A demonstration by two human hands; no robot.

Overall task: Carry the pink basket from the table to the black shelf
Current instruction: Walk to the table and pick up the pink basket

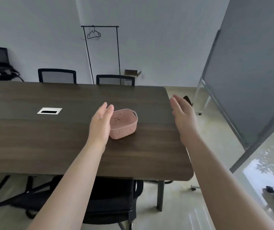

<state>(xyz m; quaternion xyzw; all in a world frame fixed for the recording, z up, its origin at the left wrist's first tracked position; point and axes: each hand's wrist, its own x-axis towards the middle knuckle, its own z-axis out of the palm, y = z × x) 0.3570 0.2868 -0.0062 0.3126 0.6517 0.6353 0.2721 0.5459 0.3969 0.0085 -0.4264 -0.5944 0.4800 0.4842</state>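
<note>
A small pink basket (123, 124) with a looped handle on its far right side sits empty on the dark wooden table (50, 143), near the table's right end. My left hand (100, 122) is flat and open against the basket's left side, covering that edge. My right hand (182, 117) hovers open past the table's right edge, well apart from the basket, palm facing left. No black shelf is identifiable in the view.
A metal cable port (49, 111) is set in the table. Black mesh chairs (115, 80) stand behind it and one black chair (113, 201) is under the near edge. A clothes rack (102, 53) stands at the wall, a grey wheeled board (249, 72) at right.
</note>
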